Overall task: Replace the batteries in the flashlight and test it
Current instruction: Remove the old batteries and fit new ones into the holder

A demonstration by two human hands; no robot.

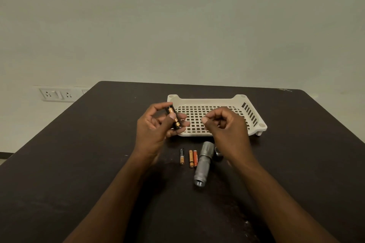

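Note:
My left hand [156, 126] grips a black battery holder [174, 117] with a copper-and-black battery seated in it, held above the table's middle. To its right, my right hand [225, 124] hovers with fingers curled and thumb pinched to forefinger; nothing shows in it. Below the hands, the grey flashlight body [203, 163] lies on the table with its threaded end open toward me. Its tail cap [218, 152] sits just right of it, partly hidden by my right wrist. Three loose batteries lie left of the flashlight: a black-copper one [182, 156], a copper one [190, 158] and an orange one [195, 158].
A white perforated plastic tray [254, 124] stands behind the hands, with nothing visible in it. The dark table [79, 154] ends at a pale wall, where a socket plate [57, 94] is mounted at the left.

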